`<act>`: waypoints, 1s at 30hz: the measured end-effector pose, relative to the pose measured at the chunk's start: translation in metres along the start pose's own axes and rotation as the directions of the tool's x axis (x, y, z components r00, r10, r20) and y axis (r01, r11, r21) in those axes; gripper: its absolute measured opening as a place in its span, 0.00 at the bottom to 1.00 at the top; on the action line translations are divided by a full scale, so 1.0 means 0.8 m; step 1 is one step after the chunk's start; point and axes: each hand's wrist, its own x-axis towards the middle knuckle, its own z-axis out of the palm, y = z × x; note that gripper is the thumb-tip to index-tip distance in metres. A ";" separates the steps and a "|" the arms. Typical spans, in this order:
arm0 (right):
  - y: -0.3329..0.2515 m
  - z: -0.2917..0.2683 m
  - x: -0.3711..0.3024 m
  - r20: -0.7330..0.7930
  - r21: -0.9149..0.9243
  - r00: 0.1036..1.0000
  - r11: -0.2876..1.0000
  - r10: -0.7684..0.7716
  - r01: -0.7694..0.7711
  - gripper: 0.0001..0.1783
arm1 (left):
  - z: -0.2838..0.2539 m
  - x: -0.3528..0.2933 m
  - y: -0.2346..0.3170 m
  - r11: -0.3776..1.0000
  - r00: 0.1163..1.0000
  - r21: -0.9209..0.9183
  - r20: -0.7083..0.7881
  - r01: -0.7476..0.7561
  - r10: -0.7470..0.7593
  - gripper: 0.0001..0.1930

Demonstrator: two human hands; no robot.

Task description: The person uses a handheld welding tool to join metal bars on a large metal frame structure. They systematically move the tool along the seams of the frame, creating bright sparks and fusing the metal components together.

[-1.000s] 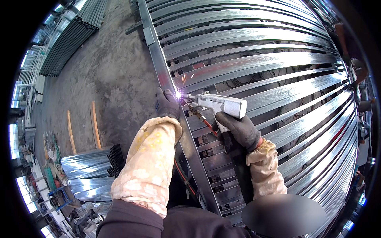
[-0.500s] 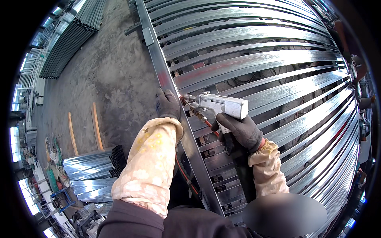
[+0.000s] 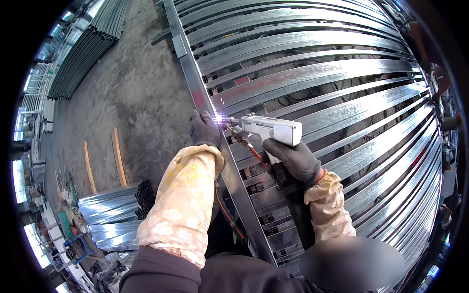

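"Quick status, how far along?"

"Mid-weld, I'd judge. Spark (image 3: 219,118) is lit just left of frame centre, on the right edge of the long steel rail (image 3: 239,190). So that spot is under way, not finished."

"Hands?"

"Right hand (image 3: 295,161), just right of centre: wrapped round the handle of the welding gun (image 3: 276,128), nozzle pointing left at the spark. Left hand (image 3: 207,129), left of centre: gloved, laid over the rail right beside the spark, fingers bent."

"And the rail itself?"

"Runs from top left of the frame to bottom centre, slanting. Crossbars (image 3: 317,75) fill the right side, already laid out in rows with their left ends by the rail. A small plate (image 3: 180,46) sits on it at upper left."

"So what's left?"

"Layout looks done; this one spot is being worked. Two things I can't make out from here: whether the left hand really clamps the rail, and which other bar ends are welded, as they're too small and shiny."

"Anything spare?"

"Bundle of steel bars (image 3: 110,210) at lower left, darker bundle of tubes (image 3: 80,63) at upper left. Neither is in hand."
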 end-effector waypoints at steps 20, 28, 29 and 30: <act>0.003 -0.008 0.067 -0.118 0.028 0.975 0.981 -0.189 0.194 0.19 | 0.005 0.003 -0.007 1.000 1.000 0.022 0.013 0.016 -0.016 0.31; 0.005 -0.002 0.079 -0.106 0.089 0.990 0.990 -0.097 0.106 0.21 | 0.000 0.001 0.000 0.999 0.998 0.025 0.049 0.045 -0.046 0.32; 0.006 0.001 0.081 -0.120 0.059 0.981 0.985 -0.152 0.160 0.21 | -0.001 0.000 0.001 0.999 0.998 0.041 0.044 0.034 -0.036 0.32; 0.007 0.003 0.081 -0.129 0.037 0.975 0.982 -0.181 0.187 0.21 | -0.002 0.000 0.001 0.999 0.997 0.032 0.054 0.044 -0.045 0.32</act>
